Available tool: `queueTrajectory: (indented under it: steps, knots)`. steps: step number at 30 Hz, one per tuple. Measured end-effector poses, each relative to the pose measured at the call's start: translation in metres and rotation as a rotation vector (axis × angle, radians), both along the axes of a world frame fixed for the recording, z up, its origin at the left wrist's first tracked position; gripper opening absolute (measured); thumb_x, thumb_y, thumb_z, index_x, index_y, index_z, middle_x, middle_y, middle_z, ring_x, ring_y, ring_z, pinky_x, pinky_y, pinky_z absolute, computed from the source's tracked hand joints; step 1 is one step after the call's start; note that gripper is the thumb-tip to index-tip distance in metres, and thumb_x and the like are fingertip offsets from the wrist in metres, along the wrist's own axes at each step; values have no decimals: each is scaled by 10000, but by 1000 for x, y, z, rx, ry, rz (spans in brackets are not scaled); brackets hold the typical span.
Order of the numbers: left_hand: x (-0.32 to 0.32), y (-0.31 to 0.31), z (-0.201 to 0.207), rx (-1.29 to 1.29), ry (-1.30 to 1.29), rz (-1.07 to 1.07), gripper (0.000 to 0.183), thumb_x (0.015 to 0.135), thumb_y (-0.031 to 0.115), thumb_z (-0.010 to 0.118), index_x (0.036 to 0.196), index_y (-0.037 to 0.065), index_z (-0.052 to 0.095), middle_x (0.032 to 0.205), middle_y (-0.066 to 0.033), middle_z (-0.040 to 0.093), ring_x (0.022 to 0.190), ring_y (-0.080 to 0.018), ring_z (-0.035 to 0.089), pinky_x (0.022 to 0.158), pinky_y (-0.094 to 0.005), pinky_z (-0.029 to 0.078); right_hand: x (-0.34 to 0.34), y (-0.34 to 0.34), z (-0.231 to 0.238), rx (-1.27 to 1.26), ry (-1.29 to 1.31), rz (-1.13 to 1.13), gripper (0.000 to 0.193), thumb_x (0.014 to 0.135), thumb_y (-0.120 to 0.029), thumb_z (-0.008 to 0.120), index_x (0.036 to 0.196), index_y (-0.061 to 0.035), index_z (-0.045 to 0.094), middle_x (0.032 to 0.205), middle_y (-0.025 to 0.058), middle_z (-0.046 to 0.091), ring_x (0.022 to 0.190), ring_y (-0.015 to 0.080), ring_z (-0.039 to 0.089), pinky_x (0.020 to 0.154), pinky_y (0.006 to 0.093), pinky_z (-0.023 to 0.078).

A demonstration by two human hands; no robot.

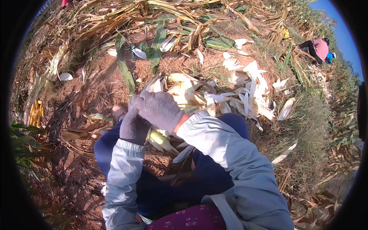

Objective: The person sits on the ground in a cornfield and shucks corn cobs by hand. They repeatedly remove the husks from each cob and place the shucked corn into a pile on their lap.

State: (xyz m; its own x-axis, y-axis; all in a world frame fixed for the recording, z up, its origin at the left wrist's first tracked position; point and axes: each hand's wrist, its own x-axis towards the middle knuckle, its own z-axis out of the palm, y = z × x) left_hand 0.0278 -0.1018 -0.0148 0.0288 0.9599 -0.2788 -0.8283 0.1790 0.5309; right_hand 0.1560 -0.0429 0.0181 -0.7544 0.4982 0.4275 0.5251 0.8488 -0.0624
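My left hand (pixel 134 124) and my right hand (pixel 161 111), both in grey knit gloves, are closed together in front of my knees. Their fingers wrap round an ear of corn (pixel 159 138), mostly hidden behind the gloves; a pale yellow-green part with husk leaves shows below them. My right hand lies partly over the left one. Pale husk tips (pixel 155 85) stick out just beyond my knuckles. Past my right hand spreads a heap of peeled, cream-coloured husks (pixel 188 90).
Bare yellow cobs (pixel 37 114) lie piled at the far left. More white husks (pixel 255 92) litter the soil on the right. Dry corn stalks (pixel 172 11) stretch across the far side. A person in a pink top (pixel 320 49) bends over at the far right.
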Motion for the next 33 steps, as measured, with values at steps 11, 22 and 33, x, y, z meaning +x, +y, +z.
queueTrajectory:
  steps: [11,22,33]
  knots:
    - [-77,-23,19,61,1541,-267,461,847,195,639,1229,-30,511,1060,-138,621,985,-196,597,884,-303,452,151,33,47,-245,578,-333,156,869,-210,545,884,-61,590,824,62,605,675,212,614,580,333,497]
    - [-156,-65,-10,-414,2278,-1184,584,698,428,686,1217,195,554,1219,-138,521,1150,-289,496,935,-395,416,532,23,-51,-902,573,-1161,346,813,-397,659,916,-72,601,707,-19,553,547,53,474,447,195,299]
    - [-119,-48,-87,-152,2696,-1506,457,779,334,639,1221,281,531,1278,-73,427,1234,-245,404,904,-463,412,192,68,-39,-873,127,-629,256,831,-276,603,962,-61,650,768,35,624,667,126,602,609,290,489]
